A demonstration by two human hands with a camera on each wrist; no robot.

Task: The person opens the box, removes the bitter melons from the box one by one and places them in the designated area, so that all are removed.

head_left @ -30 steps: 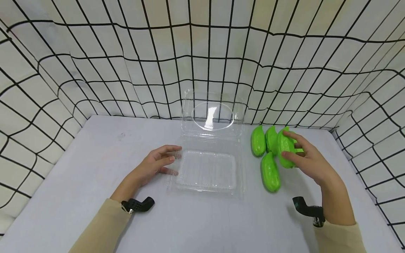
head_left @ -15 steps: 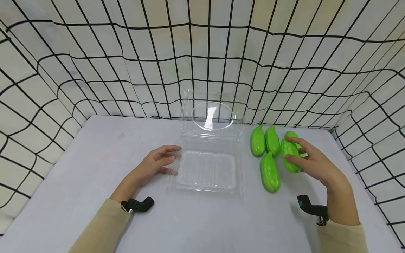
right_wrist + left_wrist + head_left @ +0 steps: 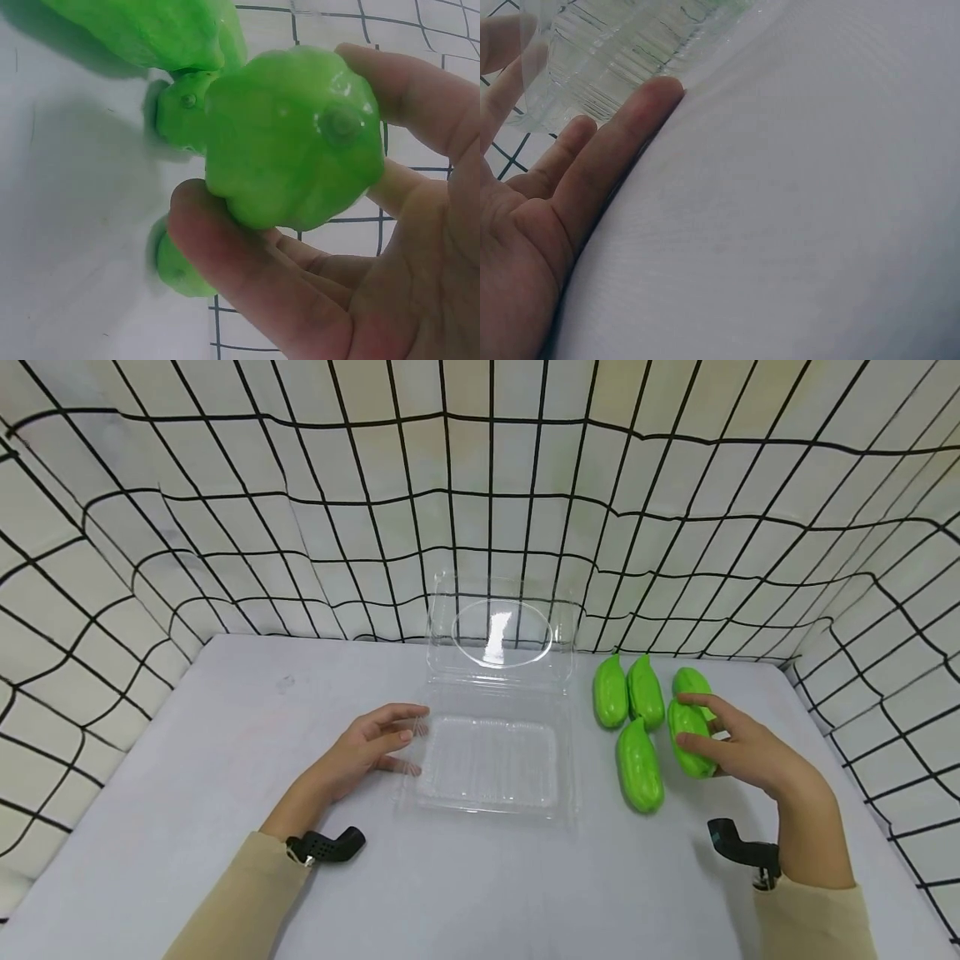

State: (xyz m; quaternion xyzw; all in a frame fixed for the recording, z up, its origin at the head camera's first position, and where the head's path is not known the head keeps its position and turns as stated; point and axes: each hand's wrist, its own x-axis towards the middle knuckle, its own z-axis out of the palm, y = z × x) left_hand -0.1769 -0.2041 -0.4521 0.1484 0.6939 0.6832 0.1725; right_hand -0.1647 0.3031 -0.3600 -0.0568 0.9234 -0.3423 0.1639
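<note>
My right hand [image 3: 738,745] holds a glossy green, ridged, gourd-shaped fruit [image 3: 688,742] between thumb and fingers. In the right wrist view its lobed end [image 3: 292,139] faces the camera. Another green gourd [image 3: 691,680] lies just behind the held one, partly hidden. To their left, two gourds [image 3: 611,693] stand side by side, with a third gourd [image 3: 640,768] in front of them. A clear plastic clamshell box [image 3: 491,764] lies with its lid [image 3: 501,635] raised at the back. My left hand [image 3: 367,747] rests at the box's left edge, fingers spread and loosely extended.
Behind the white table [image 3: 480,893] and along both sides stands a white wall covered in a black grid [image 3: 491,493]. The box's raised lid comes close to the back wall. Each wrist carries a black camera mount [image 3: 742,852].
The right hand has drawn the held gourd slightly right and toward the person, away from the two left gourds, uncovering more of the one behind. The left hand stays at the box's edge.
</note>
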